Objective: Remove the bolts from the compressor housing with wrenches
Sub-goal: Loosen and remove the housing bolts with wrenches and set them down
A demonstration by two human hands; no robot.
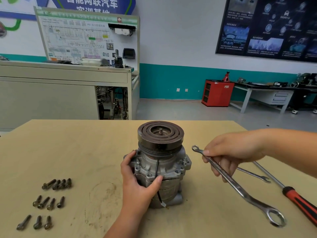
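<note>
Compressor (161, 140) upright at mid-tabletop (77, 143), pulley up. Left hand (137, 179) grips the housing's left front, thumb across a black wire. Right hand (231, 155) is just right of it, fingers curled round a long wrench (240, 191) held off the surface, ring end nearest the camera; shank stamping unreadable. Hands apart.

Eleven bolts (48, 202) lie loose at left in rows of four, four and three. Second wrench (253, 174) and red-black screwdriver (300, 201) lie at right.

Wall banner (92, 2) reads "智能网联汽车". Wiring board (77, 36) shows "HV"; the rest is too small to read.
</note>
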